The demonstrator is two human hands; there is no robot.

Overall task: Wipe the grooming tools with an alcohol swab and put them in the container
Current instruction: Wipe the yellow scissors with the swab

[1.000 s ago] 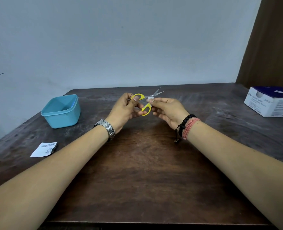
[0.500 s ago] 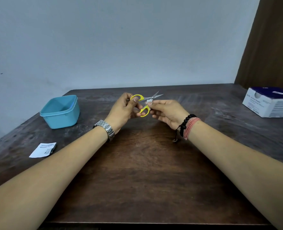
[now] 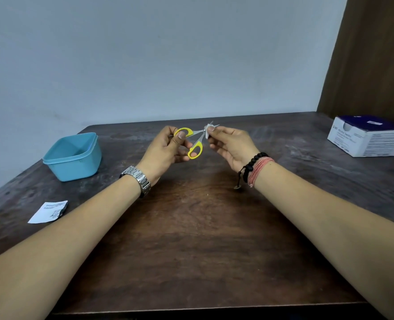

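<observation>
Small scissors (image 3: 194, 144) with yellow handles are held above the middle of the dark wooden table (image 3: 191, 239). My left hand (image 3: 166, 150) grips the handles, thumb through the upper loop. My right hand (image 3: 228, 144) pinches a small white alcohol swab (image 3: 208, 132) around the blades near their tips, which poke out just past the fingers. The blades look slightly apart. A light blue plastic container (image 3: 72, 157) stands open on the table at the left, away from both hands.
A torn white swab wrapper (image 3: 49, 211) lies near the table's left edge. A white and dark blue box (image 3: 369, 138) of swabs sits at the far right. A pale wall runs behind the table, with a brown wooden panel at the right.
My right hand with the swab has slid outward along the blades toward their tips. The left hand keeps its hold on the handles, and the scissors have tilted a little.
</observation>
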